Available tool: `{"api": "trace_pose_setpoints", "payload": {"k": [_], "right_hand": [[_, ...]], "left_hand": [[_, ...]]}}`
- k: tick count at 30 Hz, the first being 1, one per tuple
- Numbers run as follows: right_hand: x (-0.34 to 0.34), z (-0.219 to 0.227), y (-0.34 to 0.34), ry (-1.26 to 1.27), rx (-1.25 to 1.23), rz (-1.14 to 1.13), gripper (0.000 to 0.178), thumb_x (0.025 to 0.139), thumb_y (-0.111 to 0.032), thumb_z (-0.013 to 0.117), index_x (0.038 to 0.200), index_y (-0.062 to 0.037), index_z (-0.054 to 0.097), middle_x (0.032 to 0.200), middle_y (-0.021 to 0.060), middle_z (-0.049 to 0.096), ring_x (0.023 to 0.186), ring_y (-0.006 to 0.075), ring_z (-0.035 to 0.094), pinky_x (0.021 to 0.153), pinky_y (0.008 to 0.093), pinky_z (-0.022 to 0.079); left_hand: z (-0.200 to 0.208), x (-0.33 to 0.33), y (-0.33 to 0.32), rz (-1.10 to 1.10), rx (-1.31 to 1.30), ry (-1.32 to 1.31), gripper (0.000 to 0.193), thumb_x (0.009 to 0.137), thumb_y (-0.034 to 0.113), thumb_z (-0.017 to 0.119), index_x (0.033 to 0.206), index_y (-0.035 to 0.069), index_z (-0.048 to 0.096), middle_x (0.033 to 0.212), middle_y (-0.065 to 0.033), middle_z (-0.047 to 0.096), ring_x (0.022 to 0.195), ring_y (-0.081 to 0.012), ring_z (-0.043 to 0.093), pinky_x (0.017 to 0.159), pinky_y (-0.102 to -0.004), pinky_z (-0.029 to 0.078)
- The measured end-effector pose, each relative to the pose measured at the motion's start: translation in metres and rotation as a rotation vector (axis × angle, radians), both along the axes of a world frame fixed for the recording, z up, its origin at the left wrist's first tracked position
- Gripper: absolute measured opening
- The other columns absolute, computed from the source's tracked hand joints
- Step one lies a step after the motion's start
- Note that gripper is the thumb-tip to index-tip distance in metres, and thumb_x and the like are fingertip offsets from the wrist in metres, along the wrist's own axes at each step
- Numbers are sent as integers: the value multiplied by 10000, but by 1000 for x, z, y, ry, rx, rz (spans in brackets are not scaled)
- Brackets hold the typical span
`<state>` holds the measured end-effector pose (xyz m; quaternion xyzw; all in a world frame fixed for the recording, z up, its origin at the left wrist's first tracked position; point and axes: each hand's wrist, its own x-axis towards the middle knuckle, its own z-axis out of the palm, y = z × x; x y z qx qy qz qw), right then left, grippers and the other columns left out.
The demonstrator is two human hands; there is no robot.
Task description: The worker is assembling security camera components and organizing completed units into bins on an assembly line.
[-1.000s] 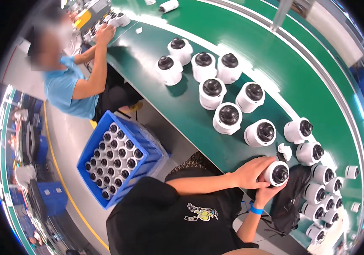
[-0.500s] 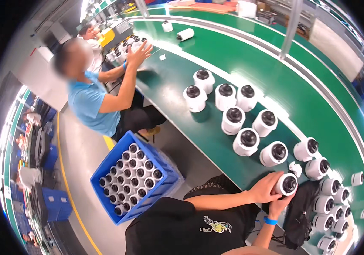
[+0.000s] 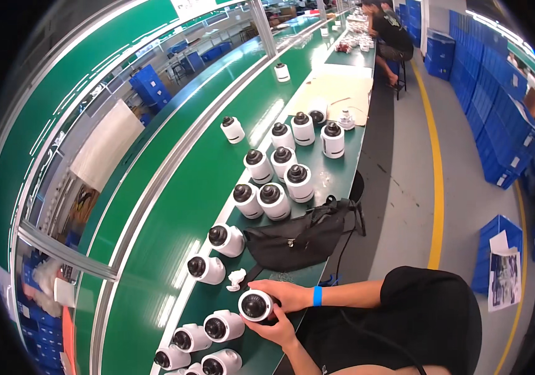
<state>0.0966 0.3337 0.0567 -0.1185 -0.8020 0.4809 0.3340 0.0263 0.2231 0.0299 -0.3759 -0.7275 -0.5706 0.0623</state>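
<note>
Both my hands hold one white dome security camera (image 3: 255, 306) above the near edge of the green bench, its black dome facing up. My right hand (image 3: 287, 295), with a blue wristband, is closed round its far side. My left hand (image 3: 278, 329) is closed round the near side; some fingertips are hidden beneath the housing. Close by lies a crumpled white tissue (image 3: 236, 279). A black bag (image 3: 295, 239) rests on the bench beyond my hands. Similar white cameras stand nearer me, among them one camera (image 3: 223, 326), and several stand past the bag, such as this camera (image 3: 298, 182).
Left of the bench runs a green conveyor belt (image 3: 173, 250) carrying a white camera (image 3: 232, 129). A beige sheet (image 3: 336, 87) covers part of the far bench. A seated person (image 3: 392, 31) is farther along. Blue crates (image 3: 498, 131) line the aisle at right.
The view has swung to the right, bringing the bag, far bench and aisle into sight; the co-worker in blue and the full crate have left it. Both hands still hold the camera.
</note>
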Motion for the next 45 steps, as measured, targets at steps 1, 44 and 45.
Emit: {"api": "trace_pose_setpoints", "payload": {"k": [1,44,45], "right_hand": [[6,2,0,-12,18,-17,806,706,-168,765,1378,-30,340,1392,184,403,1267,343,434,1056,403,369],[-12,-6,-4,-10,24,98,860,706,-162,773,1412,-40,299,1444,188,346,1319,337,372,1089,398,333],[-13,-4,-4,-24,29,85,868,701,-157,777,1416,-44,297,1446,188,343,1319,341,370,1089,399,333]], "left_hand": [[3,4,1,-28,-1,-3,834,745,181,741,1402,-32,274,1366,-230,426,1262,-348,448,1045,-428,346],[8,-12,-11,-2,28,-72,808,667,140,770,1333,-48,353,1286,-216,471,1184,-364,492,1009,-449,374],[5,-14,-11,-20,28,-123,805,667,138,768,1332,-49,354,1286,-218,471,1184,-363,492,1008,-449,374]]}}
